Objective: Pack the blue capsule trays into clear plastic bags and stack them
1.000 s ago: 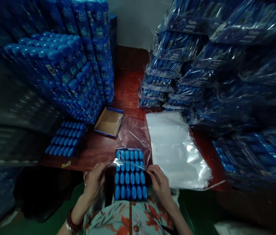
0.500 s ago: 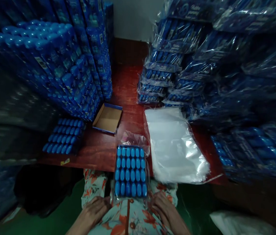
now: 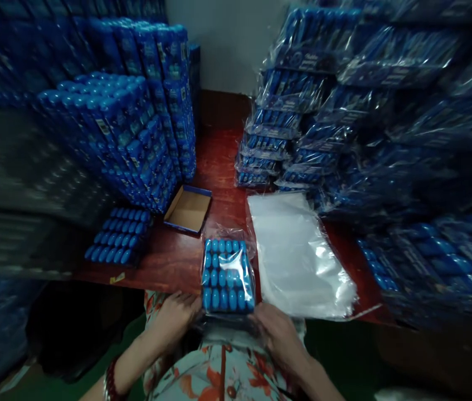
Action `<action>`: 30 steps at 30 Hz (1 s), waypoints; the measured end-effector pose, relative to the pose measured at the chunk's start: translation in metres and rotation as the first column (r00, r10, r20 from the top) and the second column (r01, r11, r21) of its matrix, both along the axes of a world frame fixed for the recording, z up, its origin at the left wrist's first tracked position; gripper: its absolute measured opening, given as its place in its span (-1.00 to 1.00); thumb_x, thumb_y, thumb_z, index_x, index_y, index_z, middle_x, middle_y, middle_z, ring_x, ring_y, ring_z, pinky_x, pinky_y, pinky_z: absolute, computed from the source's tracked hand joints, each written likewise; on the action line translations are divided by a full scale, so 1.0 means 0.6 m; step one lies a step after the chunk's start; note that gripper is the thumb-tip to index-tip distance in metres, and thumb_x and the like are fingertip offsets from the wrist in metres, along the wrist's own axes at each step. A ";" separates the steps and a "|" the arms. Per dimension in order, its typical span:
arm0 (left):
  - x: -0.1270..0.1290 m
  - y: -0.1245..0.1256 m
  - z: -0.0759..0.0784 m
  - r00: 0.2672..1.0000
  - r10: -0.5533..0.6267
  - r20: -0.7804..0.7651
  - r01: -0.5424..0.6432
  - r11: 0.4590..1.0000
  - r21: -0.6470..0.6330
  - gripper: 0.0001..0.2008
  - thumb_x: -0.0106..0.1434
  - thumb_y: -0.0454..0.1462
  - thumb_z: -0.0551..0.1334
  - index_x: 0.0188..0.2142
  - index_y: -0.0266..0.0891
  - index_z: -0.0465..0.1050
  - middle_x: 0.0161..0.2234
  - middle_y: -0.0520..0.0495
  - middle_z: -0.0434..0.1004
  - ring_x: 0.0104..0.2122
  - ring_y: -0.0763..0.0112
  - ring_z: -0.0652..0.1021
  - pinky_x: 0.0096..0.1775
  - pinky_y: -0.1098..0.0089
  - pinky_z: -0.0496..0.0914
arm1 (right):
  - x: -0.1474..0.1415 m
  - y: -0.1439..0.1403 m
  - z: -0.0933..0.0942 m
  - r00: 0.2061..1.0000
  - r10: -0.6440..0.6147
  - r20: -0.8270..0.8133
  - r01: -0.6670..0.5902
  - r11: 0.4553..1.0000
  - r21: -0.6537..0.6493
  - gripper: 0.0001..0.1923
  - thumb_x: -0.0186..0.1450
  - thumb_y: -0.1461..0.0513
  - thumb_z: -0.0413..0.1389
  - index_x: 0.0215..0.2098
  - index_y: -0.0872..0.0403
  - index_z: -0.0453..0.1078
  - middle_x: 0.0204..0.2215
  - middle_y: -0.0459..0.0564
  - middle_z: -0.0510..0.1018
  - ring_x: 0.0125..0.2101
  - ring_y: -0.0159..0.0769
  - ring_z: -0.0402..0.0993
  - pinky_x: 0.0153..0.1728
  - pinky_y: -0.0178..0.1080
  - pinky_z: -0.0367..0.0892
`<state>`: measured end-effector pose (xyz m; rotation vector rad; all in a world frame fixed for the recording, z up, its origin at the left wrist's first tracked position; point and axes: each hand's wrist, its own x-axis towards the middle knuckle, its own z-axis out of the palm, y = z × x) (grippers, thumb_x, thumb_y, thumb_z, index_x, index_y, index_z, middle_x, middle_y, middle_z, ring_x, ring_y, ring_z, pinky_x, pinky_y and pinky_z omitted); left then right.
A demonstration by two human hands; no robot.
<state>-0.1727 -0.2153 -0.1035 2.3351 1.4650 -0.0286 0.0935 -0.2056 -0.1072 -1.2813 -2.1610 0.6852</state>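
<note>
Holding bagged tray [image 3: 227, 275], both hands [image 3: 177, 317]

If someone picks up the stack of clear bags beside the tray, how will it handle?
The stack of clear bags probably flops: thin film, its near end overhanging the table. Its glossy sheen suggests that sheets slide apart. Likely light.

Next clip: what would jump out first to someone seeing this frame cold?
Blue everywhere: tall stacks of blue packs wall in the left of the red table, and heaps of bagged packs fill the right. At the near edge, the left hand and right hand grip a tray of blue capsules in a clear bag, beside a pile of empty clear bags.
</note>
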 end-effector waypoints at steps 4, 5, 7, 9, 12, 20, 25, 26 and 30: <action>-0.021 0.076 0.120 0.998 0.049 0.048 -0.056 0.984 0.170 -0.83 0.27 -0.25 0.07 -0.34 -0.18 0.42 -0.48 -0.07 0.48 -0.45 0.31 0.47 -0.36 0.39 0.28 | 0.005 0.084 0.118 0.999 -0.031 0.018 0.026 0.969 0.247 -0.68 0.33 0.21 -0.08 -0.54 0.02 0.38 -0.64 -0.11 0.41 -0.59 -0.39 0.35 -0.52 -0.35 0.29; -0.026 0.098 0.151 0.995 0.084 0.054 -0.095 0.961 0.258 -0.84 0.25 -0.24 0.08 -0.37 -0.18 0.42 -0.50 -0.06 0.47 -0.45 0.31 0.46 -0.34 0.38 0.27 | 0.005 0.107 0.146 0.996 -0.089 0.012 0.081 0.947 0.312 -0.69 0.33 0.20 -0.05 -0.54 0.03 0.38 -0.63 -0.11 0.40 -0.58 -0.40 0.34 -0.50 -0.35 0.28; -0.031 0.141 0.201 0.981 0.158 0.113 -0.192 0.887 0.421 -0.79 0.24 -0.24 0.08 -0.46 -0.19 0.41 -0.52 -0.06 0.45 -0.43 0.30 0.45 -0.29 0.36 0.27 | -0.001 0.149 0.188 0.979 -0.200 -0.047 0.201 0.884 0.422 -0.75 0.30 0.19 0.00 -0.48 0.04 0.43 -0.54 -0.08 0.46 -0.50 -0.38 0.38 -0.41 -0.34 0.29; -0.031 0.179 0.226 0.950 0.183 0.253 -0.290 0.820 0.494 -0.75 0.24 -0.24 0.06 -0.51 -0.20 0.41 -0.52 -0.06 0.45 -0.41 0.30 0.45 -0.25 0.33 0.27 | -0.013 0.186 0.208 0.953 -0.246 -0.177 0.300 0.846 0.441 -0.79 0.29 0.19 0.03 -0.42 0.04 0.47 -0.40 -0.03 0.53 -0.37 -0.34 0.44 -0.29 -0.30 0.32; -0.027 0.219 0.223 0.768 0.123 0.628 -0.436 0.819 0.373 -0.77 0.22 -0.22 0.10 -0.43 -0.22 0.50 -0.43 -0.07 0.54 -0.35 0.32 0.49 -0.21 0.35 0.32 | -0.037 0.233 0.205 0.874 -0.215 -0.436 0.345 0.906 0.243 -0.78 0.27 0.15 0.04 -0.40 0.05 0.49 -0.30 -0.02 0.58 -0.23 -0.27 0.48 -0.14 -0.20 0.34; -0.020 0.247 0.188 -0.096 0.346 0.933 -0.414 0.839 -0.354 -0.70 0.07 -0.09 0.30 -0.44 -0.34 0.55 -0.40 -0.13 0.63 -0.34 0.29 0.59 -0.22 0.35 0.41 | -0.093 0.306 0.179 0.500 -0.296 -0.813 0.174 0.955 -0.241 -0.76 0.13 0.07 0.14 -0.45 0.07 0.30 -0.64 -0.18 0.44 -0.62 -0.36 0.43 -0.42 -0.19 0.43; -0.001 0.252 0.186 -0.328 0.321 0.889 -0.315 0.850 -0.423 -0.65 0.10 -0.06 0.29 -0.39 -0.37 0.53 -0.42 -0.14 0.63 -0.34 0.30 0.61 -0.13 0.31 0.41 | -0.110 0.305 0.200 0.526 -0.320 -0.788 0.552 0.834 0.030 -0.71 0.19 0.12 0.11 -0.17 0.08 0.25 -0.42 -0.04 0.47 -0.35 -0.24 0.46 -0.29 -0.14 0.39; 0.002 0.253 0.186 -0.323 0.301 0.897 -0.320 0.857 -0.403 -0.65 0.13 -0.07 0.26 -0.38 -0.38 0.53 -0.40 -0.15 0.63 -0.32 0.30 0.60 -0.12 0.32 0.40 | -0.114 0.299 0.208 0.574 -0.294 -0.764 0.639 0.745 0.192 -0.67 0.21 0.16 0.10 -0.09 0.09 0.24 -0.29 0.04 0.46 -0.23 -0.21 0.43 -0.21 -0.12 0.35; 0.013 0.256 0.186 -0.334 0.254 0.908 -0.327 0.872 -0.364 -0.65 0.18 -0.07 0.22 -0.35 -0.37 0.53 -0.35 -0.15 0.63 -0.29 0.30 0.59 -0.11 0.31 0.41 | -0.151 0.271 0.235 0.951 -0.128 -0.281 0.304 0.553 0.776 -0.69 0.28 0.30 0.03 -0.01 -0.01 0.31 -0.15 0.06 0.44 -0.07 -0.18 0.31 -0.03 -0.08 0.18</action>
